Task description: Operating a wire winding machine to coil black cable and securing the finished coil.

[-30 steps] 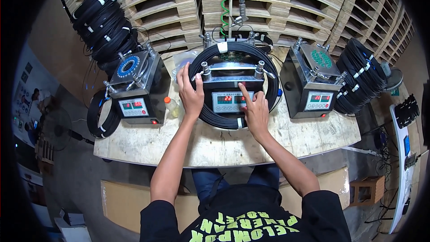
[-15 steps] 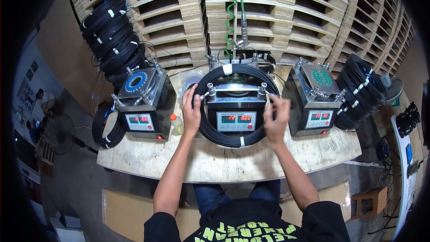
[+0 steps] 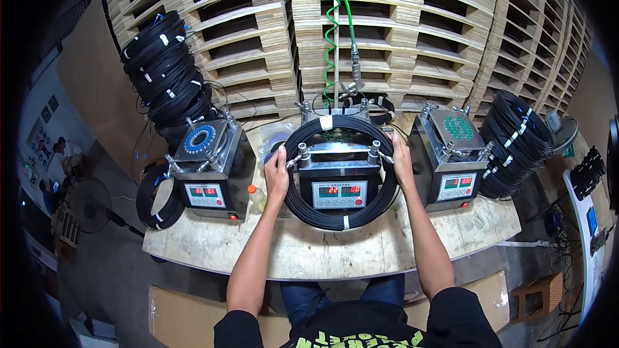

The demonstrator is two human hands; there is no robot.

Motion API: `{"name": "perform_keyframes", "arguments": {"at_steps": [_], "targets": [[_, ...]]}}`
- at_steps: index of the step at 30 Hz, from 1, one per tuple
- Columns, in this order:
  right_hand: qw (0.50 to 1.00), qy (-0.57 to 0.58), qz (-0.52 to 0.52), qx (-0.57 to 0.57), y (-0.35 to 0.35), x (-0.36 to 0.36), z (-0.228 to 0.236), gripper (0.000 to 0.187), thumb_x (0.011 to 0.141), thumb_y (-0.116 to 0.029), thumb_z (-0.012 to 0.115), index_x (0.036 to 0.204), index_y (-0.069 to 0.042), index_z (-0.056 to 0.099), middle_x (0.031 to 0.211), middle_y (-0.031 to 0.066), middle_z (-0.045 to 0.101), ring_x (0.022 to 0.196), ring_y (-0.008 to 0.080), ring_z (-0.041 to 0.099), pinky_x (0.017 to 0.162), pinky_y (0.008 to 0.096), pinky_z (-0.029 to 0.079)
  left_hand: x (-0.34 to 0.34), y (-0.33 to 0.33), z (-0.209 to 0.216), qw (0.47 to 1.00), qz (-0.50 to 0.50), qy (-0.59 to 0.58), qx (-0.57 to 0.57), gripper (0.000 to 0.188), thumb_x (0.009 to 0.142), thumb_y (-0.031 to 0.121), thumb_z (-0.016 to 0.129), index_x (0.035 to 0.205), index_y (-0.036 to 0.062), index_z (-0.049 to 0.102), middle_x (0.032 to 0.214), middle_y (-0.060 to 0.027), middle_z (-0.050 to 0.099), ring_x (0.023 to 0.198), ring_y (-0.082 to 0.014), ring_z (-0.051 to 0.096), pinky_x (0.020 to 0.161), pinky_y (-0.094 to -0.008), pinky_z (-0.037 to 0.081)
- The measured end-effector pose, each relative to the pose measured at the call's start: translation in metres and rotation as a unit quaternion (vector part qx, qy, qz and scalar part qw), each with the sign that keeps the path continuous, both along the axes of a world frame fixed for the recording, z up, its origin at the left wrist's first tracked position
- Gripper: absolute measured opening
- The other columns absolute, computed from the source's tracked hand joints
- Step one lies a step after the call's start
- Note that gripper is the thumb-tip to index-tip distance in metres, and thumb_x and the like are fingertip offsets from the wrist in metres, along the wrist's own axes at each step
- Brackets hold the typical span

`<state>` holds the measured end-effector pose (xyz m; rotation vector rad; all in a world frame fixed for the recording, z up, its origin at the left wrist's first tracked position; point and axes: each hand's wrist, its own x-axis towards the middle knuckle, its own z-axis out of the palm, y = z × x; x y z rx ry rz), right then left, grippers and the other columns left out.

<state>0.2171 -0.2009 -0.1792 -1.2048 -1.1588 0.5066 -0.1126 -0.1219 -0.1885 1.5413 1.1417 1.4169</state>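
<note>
A coil of black cable, tied with white bands, hangs round the front of the middle machine, a metal-topped box with a red digital display. My left hand grips the coil's left side, thumb toward me. On the opposite side my right hand is closed on the coil, its fingertips partly hidden behind the cable. Both hands are near the clamp posts at the machine's front corners. The middle machine's top plate, carrying green pieces, is mostly hidden by the coil.
Similar machines stand at left and right. Black cable coils are stacked at far left and far right. An orange-capped bottle is beside my left hand. A green coiled hose hangs before wooden pallets.
My right hand has moved from near the right front clamp post outward onto the coil's right side. My left hand stays on the left side. The view has shifted slightly.
</note>
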Motion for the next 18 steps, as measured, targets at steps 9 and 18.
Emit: {"name": "perform_keyframes", "arguments": {"at_steps": [9, 18], "targets": [[0.999, 0.05, 0.004, -0.014, -0.009, -0.002, 0.001, 0.057, 0.11, -0.037, 0.033, 0.128, 0.009, 0.062, 0.12, 0.0128, 0.069, 0.109, 0.0178, 0.063, 0.101, 0.0291, 0.043, 0.001, -0.004, 0.008, 0.999, 0.002, 0.006, 0.045, 0.053, 0.107, 0.043, 0.047, 0.098, -0.0068, 0.06, 0.08, -0.0022, 0.055, 0.075, -0.0117, 0.045, 0.072, -0.0307, 0.041], [0.958, -0.267, -0.098, -0.031, -0.072, -0.023, 0.059, 0.023, 0.089, -0.017, 0.074, 0.102, -0.002, 0.062, 0.081, 0.0102, 0.06, 0.065, 0.0217, 0.055, 0.061, 0.0356, 0.045, -0.023, -0.048, 0.067, 0.941, -0.022, 0.26, 0.218, 0.02, 0.095, 0.021, 0.067, 0.096, 0.0003, 0.064, 0.074, -0.0124, 0.059, 0.068, -0.0284, 0.056, 0.068, -0.0393, 0.045]]}}
